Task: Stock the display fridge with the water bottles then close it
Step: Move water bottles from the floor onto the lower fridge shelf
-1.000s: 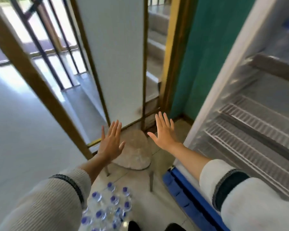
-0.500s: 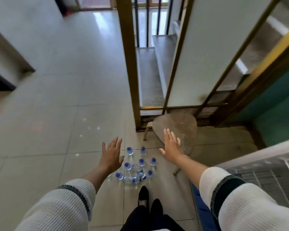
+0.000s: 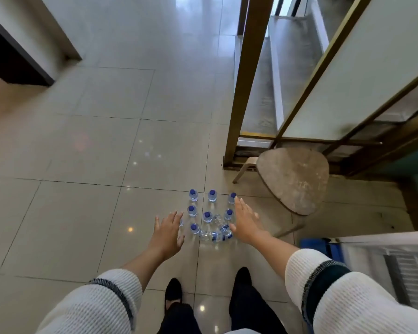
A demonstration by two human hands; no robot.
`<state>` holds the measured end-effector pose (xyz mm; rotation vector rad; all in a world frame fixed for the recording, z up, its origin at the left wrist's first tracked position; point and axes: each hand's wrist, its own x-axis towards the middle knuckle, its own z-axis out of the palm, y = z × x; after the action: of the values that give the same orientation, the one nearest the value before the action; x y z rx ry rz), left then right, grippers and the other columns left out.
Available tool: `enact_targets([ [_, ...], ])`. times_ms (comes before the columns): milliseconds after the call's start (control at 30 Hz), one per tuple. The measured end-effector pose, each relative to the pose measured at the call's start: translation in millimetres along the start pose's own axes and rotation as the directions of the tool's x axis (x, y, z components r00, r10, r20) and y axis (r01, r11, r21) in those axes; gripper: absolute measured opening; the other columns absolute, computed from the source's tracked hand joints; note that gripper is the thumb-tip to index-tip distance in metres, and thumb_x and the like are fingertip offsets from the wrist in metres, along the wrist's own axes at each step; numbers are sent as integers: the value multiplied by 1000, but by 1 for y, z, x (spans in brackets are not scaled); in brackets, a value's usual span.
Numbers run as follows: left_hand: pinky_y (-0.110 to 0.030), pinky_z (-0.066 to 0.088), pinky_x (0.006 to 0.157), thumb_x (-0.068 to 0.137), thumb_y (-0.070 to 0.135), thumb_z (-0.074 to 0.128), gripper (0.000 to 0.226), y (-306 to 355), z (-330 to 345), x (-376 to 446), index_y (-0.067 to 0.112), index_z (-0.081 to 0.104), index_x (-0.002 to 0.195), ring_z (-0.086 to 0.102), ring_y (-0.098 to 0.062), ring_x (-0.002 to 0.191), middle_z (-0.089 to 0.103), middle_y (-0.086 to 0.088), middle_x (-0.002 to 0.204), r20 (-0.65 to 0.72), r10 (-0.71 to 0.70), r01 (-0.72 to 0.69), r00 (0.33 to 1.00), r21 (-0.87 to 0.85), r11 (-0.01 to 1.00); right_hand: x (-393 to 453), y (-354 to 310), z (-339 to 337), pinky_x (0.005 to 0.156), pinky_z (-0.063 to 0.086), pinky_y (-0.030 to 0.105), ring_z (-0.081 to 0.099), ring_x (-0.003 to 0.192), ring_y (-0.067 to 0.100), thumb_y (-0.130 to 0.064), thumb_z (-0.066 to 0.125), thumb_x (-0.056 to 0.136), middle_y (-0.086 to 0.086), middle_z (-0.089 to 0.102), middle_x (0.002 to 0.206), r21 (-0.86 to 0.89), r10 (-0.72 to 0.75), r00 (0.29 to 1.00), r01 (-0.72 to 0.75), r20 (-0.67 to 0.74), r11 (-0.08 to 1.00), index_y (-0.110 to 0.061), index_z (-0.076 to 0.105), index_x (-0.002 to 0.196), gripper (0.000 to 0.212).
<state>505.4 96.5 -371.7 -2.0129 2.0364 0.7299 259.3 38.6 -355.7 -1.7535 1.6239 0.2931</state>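
Note:
Several small clear water bottles (image 3: 209,214) with blue caps stand grouped on the tiled floor just ahead of my feet; a few lie tipped at the near edge. My left hand (image 3: 167,231) hovers flat at the group's left side, fingers straight, holding nothing. My right hand (image 3: 245,221) hovers flat at the group's right side, also empty. A corner of the open display fridge (image 3: 396,259), with white wire shelves and a blue base, shows at the lower right.
A worn round wooden stool (image 3: 293,178) stands right of the bottles. Behind it rise a gold metal frame post (image 3: 247,80) and glass panels with steps beyond. My dark shoes (image 3: 173,291) are on the tiles below.
My view has swung from the fridge down to the floor. Both open hands have come lower and closer together, and are now on either side of the bottle group.

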Motion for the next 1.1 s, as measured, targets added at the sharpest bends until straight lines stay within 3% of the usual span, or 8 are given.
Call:
enact_targets([
  [267,-48,3,118,95,34,51,69,-57,31,23,15,17,151,21,-20,145,23,-4,156,109,192,-201,975,76,977,7,-28,83,120,14,46,8,149,25,-30,56,94,5,5,162,180,199,980,-193,-20,965,-13,-3,154,86],
  [500,-47,6,119,93,34,53,67,-70,94,58,17,22,151,24,-20,143,29,-1,153,171,307,-325,936,93,941,33,-11,156,118,20,46,15,147,27,-25,56,94,6,10,161,236,304,952,-304,39,923,-12,1,154,82],
  [667,-39,22,118,92,31,58,64,-67,167,108,16,31,148,33,-20,138,37,-2,150,164,364,-370,917,4,929,92,25,211,117,22,46,19,146,29,-27,54,95,8,15,160,262,341,938,-346,63,901,-12,4,154,79],
  [800,-32,37,107,92,29,58,57,-63,242,156,14,37,144,44,-20,130,45,-3,144,169,350,-341,921,-79,937,155,58,259,106,38,44,40,131,32,-28,56,92,13,39,146,336,360,931,-358,59,871,-11,22,146,66],
  [900,-33,39,103,92,28,57,56,-60,307,196,14,38,143,44,-22,128,47,-5,140,204,347,-329,915,-116,937,209,87,301,97,46,43,51,118,33,-27,58,89,13,50,134,408,386,919,-383,79,829,-12,32,136,57],
  [1100,-32,35,107,89,26,61,59,-56,425,277,8,38,140,43,-24,128,44,-9,141,253,390,-378,885,-94,921,308,142,370,88,44,35,54,114,33,-22,57,90,17,54,128,415,388,918,-386,83,824,-6,36,134,51],
])
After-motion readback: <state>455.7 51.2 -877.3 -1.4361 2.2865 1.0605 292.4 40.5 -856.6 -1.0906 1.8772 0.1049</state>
